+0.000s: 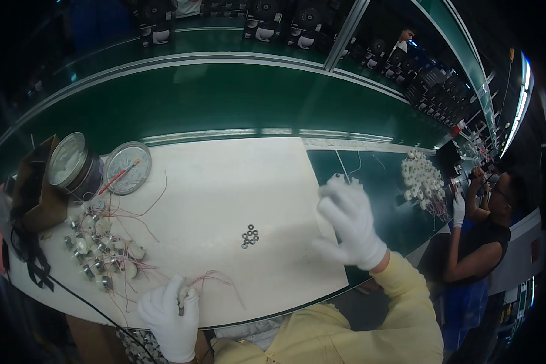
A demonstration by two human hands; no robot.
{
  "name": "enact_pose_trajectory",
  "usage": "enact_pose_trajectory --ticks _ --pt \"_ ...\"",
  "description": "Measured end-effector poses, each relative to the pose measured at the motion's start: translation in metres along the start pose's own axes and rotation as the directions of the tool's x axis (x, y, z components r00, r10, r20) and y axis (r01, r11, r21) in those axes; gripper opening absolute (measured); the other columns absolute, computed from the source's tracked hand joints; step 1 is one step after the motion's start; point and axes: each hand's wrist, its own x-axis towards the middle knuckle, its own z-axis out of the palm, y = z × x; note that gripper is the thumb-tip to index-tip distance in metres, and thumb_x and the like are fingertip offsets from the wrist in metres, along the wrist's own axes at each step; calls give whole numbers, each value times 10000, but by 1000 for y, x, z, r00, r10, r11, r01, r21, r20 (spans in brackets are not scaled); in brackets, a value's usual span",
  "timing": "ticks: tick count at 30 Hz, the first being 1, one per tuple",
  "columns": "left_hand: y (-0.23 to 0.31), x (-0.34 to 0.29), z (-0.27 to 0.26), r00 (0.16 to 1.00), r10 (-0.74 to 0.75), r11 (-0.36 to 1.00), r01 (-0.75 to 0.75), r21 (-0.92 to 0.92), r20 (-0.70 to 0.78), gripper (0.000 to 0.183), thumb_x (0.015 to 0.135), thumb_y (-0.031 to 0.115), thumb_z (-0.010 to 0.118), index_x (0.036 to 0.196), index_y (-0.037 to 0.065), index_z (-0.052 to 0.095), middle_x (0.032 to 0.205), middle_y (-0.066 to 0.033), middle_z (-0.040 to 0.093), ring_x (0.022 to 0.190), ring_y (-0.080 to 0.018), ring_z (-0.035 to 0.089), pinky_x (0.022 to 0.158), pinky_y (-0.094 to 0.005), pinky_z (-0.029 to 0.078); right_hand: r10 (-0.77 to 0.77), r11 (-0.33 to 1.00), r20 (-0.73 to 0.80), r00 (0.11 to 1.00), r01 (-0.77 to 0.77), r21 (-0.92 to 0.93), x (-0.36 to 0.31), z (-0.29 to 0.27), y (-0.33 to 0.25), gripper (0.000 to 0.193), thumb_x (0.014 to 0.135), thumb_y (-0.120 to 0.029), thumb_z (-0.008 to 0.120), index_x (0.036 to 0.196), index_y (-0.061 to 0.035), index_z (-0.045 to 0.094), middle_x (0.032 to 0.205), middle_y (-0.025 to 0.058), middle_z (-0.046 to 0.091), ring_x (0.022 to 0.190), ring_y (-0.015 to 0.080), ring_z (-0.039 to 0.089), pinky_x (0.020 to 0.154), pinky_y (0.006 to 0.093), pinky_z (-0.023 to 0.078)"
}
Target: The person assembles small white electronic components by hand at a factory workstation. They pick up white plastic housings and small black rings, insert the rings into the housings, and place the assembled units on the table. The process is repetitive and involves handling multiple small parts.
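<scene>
My left hand point(171, 318), in a white glove, is closed around a small white-and-metal motor point(182, 295) at the table's near edge. Thin pink wires point(212, 278) trail from it to the right. Over the right edge of the white sheet, my gloved right hand point(350, 225) is raised, thumb apart from the bent fingers, and nothing shows in its grasp. Just beyond its fingertips lie small white parts point(354, 181), partly hidden by the hand. Several small metal rings point(249, 235) sit clustered mid-sheet. Left of them is a pile of similar wired motors point(103, 246).
An open tin point(73, 164) stands at the far left beside its lid point(129, 176), which carries a red-handled brush point(120, 177). A black cable point(85, 303) crosses the left edge. White parts point(420, 176) are heaped at right, near a co-worker point(482, 236). A green panel point(224, 100) rises behind.
</scene>
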Motion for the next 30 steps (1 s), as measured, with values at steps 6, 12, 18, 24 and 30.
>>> enact_pose_trajectory --ticks 6,12,18,24,30 --pt "44 10 -27 980 199 872 -166 -460 24 513 999 235 670 1447 9 563 1008 -103 655 875 -322 575 852 -466 440 -160 859 17 987 131 495 -2 48 -104 443 790 -321 798 1136 -105 626 1145 147 679 925 287 684 712 388 480" --pt "57 26 -27 956 293 738 -236 -633 -14 431 962 240 704 1331 24 648 808 -57 616 655 -284 548 655 -423 422 93 511 -20 995 -31 859 -28 67 -119 665 863 -412 823 1379 -49 611 1118 159 714 892 245 699 752 338 519" --pt "-4 65 -30 965 212 977 -215 3 -154 248 920 196 707 1108 39 748 895 -64 681 815 -282 638 732 -434 477 406 -213 522 750 -478 852 -75 35 -68 997 824 -695 791 1479 17 553 891 121 713 559 144 634 451 216 439" --pt "-50 77 -18 998 49 918 -26 395 -49 181 908 202 727 1059 104 738 939 -34 699 958 -254 665 817 -428 496 297 -5 572 765 -597 802 -70 27 -20 814 901 -419 817 1513 26 516 1015 93 695 777 136 661 649 239 492" --pt "-30 74 -8 998 60 869 -55 492 4 248 887 209 750 1117 115 735 943 -43 697 982 -257 663 835 -419 498 302 623 668 680 -671 401 -29 35 -7 562 982 -203 669 1487 14 551 819 89 728 713 102 673 681 265 527"
